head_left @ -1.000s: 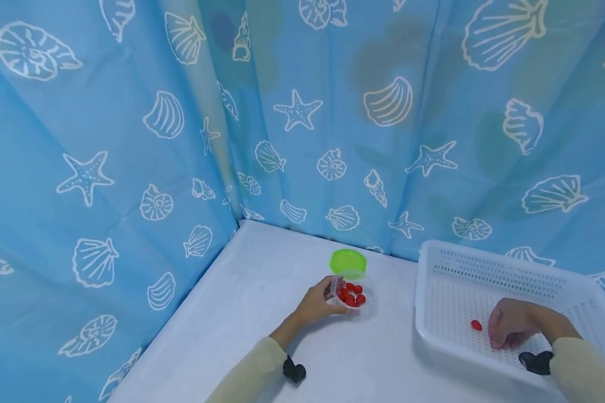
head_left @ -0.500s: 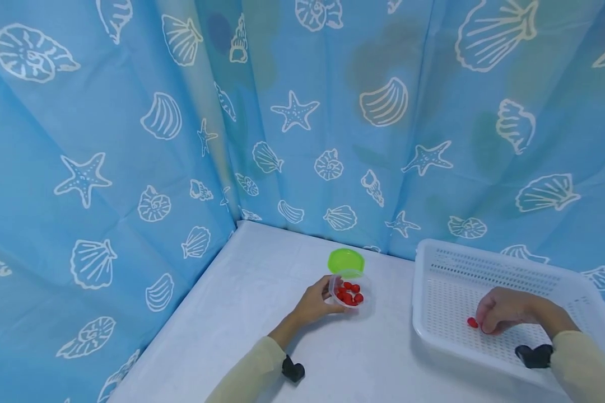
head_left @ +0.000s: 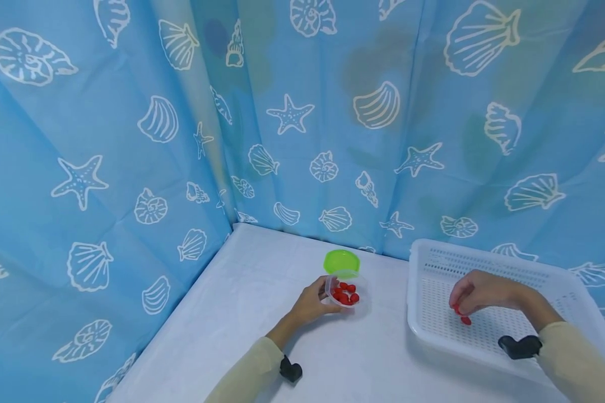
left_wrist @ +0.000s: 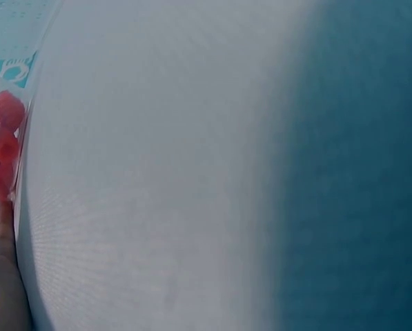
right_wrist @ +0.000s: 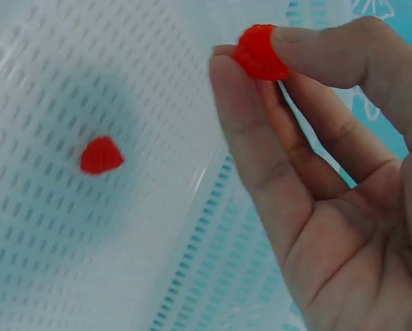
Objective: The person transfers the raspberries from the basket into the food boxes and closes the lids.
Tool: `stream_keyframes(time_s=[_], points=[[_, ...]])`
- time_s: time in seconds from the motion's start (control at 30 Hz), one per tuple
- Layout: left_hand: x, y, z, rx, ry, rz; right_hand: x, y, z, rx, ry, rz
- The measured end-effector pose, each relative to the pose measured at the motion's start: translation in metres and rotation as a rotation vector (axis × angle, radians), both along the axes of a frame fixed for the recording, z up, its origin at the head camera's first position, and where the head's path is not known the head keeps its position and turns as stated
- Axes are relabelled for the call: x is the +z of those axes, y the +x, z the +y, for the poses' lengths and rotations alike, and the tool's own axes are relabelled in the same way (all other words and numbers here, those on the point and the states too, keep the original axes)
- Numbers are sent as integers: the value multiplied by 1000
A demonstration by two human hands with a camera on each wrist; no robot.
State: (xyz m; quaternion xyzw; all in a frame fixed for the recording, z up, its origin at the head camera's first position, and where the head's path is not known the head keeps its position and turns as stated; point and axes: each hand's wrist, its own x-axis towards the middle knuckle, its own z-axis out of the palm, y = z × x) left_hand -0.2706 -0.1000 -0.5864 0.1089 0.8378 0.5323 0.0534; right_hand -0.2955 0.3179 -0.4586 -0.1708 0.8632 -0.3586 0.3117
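My right hand (head_left: 490, 292) is above the white perforated basket (head_left: 412, 296). In the right wrist view it pinches a red raspberry (right_wrist: 263, 54) between thumb and fingertips. Another raspberry (right_wrist: 101, 156) lies on the basket's floor, apart from the hand. On the white table my left hand (head_left: 310, 304) holds a small clear plastic container (head_left: 363, 291) from its left side, fingers and thumb around the wall. Several raspberries (head_left: 344, 298) sit inside it. The left wrist view catches only the edge of that container and part of the left hand (left_wrist: 4, 283).
A bright green lid (head_left: 340, 261) lies just behind the clear container. White tabletop (head_left: 383, 352) separates the container from the basket. A blue curtain (head_left: 292, 168) with shell prints stands along the table's back and left sides.
My right hand has moved left inside the basket and risen with a raspberry in its fingertips. The left hand keeps its hold on the container. The whole view has shifted slightly.
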Motion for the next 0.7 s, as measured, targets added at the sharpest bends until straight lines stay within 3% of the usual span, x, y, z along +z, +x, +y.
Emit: stream_keyframes(time_s=[0.23,0.53,0.7], points=[[1,0,0,-6,4,0,13,-1,-16,42,-73,130],[6,3,1,-5,9,-2,19,-4,-24,-40,-172,124],[5,3,0,6,-13,-2,21,-3,-31,-41,-197,156]])
